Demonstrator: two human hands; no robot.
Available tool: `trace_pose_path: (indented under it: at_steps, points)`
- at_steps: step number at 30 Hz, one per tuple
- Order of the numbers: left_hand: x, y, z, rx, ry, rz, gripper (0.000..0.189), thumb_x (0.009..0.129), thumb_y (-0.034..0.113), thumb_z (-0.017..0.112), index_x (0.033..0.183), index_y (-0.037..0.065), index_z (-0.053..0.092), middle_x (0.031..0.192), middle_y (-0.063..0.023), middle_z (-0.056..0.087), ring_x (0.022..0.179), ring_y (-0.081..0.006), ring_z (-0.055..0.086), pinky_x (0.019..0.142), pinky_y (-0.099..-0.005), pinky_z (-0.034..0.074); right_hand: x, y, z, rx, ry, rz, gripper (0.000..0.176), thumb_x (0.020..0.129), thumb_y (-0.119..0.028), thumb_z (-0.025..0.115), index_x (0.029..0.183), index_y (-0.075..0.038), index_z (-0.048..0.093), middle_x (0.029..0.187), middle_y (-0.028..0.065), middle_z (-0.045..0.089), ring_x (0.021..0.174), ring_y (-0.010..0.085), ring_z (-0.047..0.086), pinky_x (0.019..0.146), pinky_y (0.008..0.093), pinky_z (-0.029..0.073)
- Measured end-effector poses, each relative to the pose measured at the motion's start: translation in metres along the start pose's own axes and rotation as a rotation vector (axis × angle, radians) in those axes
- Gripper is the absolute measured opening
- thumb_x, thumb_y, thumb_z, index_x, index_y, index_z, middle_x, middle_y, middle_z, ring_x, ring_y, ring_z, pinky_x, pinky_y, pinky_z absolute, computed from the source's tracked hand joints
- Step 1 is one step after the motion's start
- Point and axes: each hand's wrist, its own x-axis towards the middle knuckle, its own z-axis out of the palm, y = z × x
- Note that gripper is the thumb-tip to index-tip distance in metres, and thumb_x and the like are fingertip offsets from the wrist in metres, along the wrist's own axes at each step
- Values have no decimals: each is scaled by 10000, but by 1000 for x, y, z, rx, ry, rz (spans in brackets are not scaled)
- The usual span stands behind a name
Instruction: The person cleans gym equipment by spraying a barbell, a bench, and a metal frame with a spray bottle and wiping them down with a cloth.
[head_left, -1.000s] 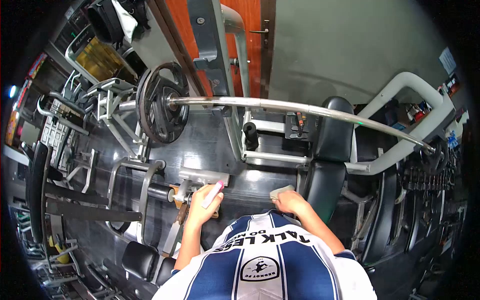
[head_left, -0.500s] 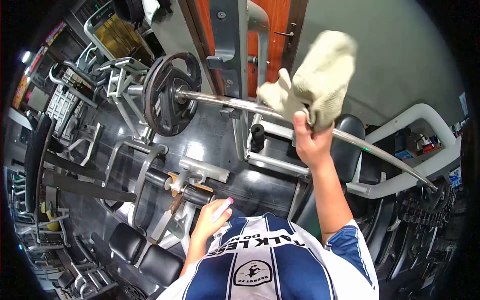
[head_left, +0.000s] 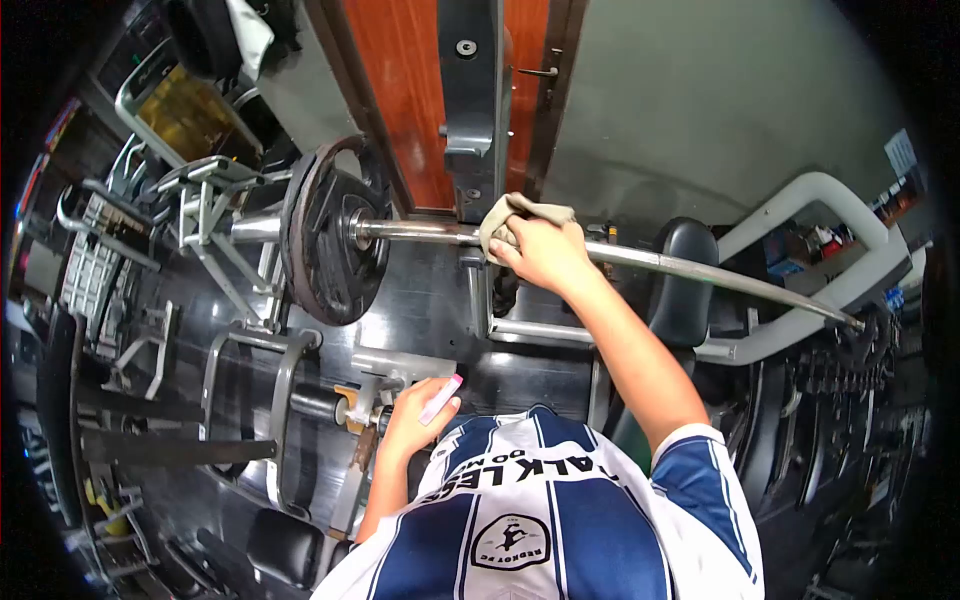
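Note:
My right hand (head_left: 545,252) is closed on a beige cloth (head_left: 550,211), pressing it around the steel barbell bar (head_left: 660,263). The cloth wraps over the bar just right of the dark upright (head_left: 467,75) with its hook. On the bar's left end sits a black weight plate (head_left: 335,230). My left hand (head_left: 408,425) is held low in front of my striped shirt (head_left: 510,480). Its fingers grip a slim pink-and-white stick-shaped object (head_left: 440,400), whose exact kind I cannot tell.
A black padded bench (head_left: 688,285) and a thick pale frame (head_left: 835,190) stand beyond the bar on the right. Gym machines (head_left: 210,215) fill the left side. A wooden door (head_left: 395,100) and a grey wall (head_left: 700,100) are behind the bar.
My right hand has come down and left with the cloth, from raised above the bar to pressed onto it. My left hand still grips the pink-and-white object. The view has shifted slightly.

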Motion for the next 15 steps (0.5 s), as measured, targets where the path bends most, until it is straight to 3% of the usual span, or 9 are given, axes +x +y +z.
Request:
trace_pose_path:
  at_steps: [1, 2, 3, 5, 6, 10, 15]
  points:
    - [6, -3, -7, -12, -39, -10, 336, 850, 232, 670, 1093, 1, 668, 955, -178, 676, 886, -351, 660, 798, -385, 512, 10, 0, -5, 2, -189, 63, 483, 911, -524, 523, 1061, -89, 669, 973, 180, 704, 950, 353, 670, 834, 483, 509]
    - [14, -11, -9, -17, -73, 30, 350, 854, 253, 667, 1101, 5, 665, 952, -177, 675, 891, -354, 659, 801, -389, 511, 20, 6, -2, 8, -210, 16, 515, 916, -547, 500, 1054, -88, 689, 928, 199, 709, 918, 373, 680, 813, 502, 515]
    - [21, -18, -11, -17, -95, 44, 350, 854, 253, 667, 1101, 5, 665, 952, -177, 675, 891, -354, 659, 801, -389, 511, 30, 14, -1, 139, -291, 67, 591, 879, -599, 537, 1064, -67, 714, 948, 207, 716, 932, 351, 688, 831, 460, 529]
    - [34, -27, -14, -27, -129, 84, 357, 840, 263, 674, 1073, -7, 674, 960, -183, 690, 885, -343, 670, 806, -380, 514, 45, 29, -1, 390, -543, 139, 696, 835, -673, 559, 1123, -55, 702, 989, 214, 713, 956, 352, 685, 862, 452, 518]
    - [41, -28, -16, 11, -184, 106, 356, 845, 270, 674, 1075, -1, 675, 981, -184, 690, 923, -346, 670, 830, -386, 511, 47, 31, 5, 446, -524, 136, 780, 761, -725, 611, 1150, -54, 695, 1022, 213, 710, 994, 356, 675, 889, 441, 507]
    - [59, -32, -7, -42, -284, 172, 331, 857, 281, 675, 1058, 17, 677, 974, -172, 683, 910, -352, 658, 806, -389, 510, 38, 31, 2, 358, -482, 153, 818, 683, -732, 675, 1154, -64, 700, 1070, 189, 711, 1046, 357, 661, 917, 422, 502]
    - [75, -21, -7, -82, -397, 253, 275, 857, 246, 688, 1027, 30, 672, 888, -141, 653, 847, -334, 637, 770, -386, 501, 33, 19, -1, 233, -425, 192, 739, 699, -715, 659, 1083, -87, 727, 988, 185, 723, 952, 352, 692, 858, 444, 531]
